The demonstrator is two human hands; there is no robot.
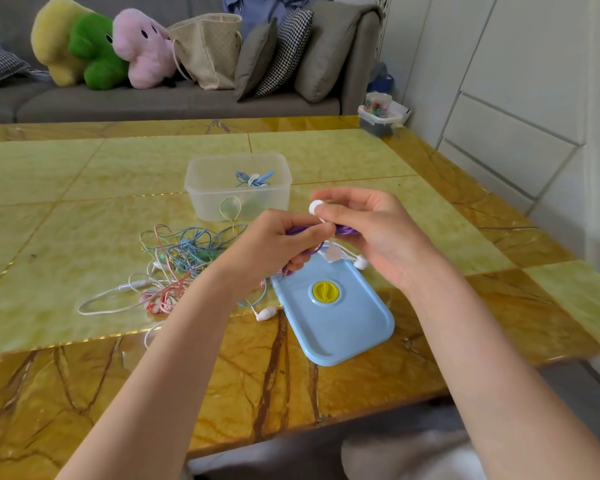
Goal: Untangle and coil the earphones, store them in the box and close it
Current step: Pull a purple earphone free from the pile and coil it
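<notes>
Purple earphones (345, 231), frame centre: left hand (274, 244) and right hand (368, 230) both pinch the bundle; loose grip risks uncoiling, dangling earbud (360, 262) snagging lid (333, 310)

A home living room, grey fabric sofa (174, 102) with plush toys (97, 46) and cushions, glossy yellow marble-patterned table (84, 174), white panelled wall (520, 98)

table (326, 157): glossy marble-look | box (201, 188): translucent plastic | lid (347, 330): smooth plastic

marble table (361, 157) with box (201, 197), lid (347, 327), tangled earphones (174, 265)
</notes>
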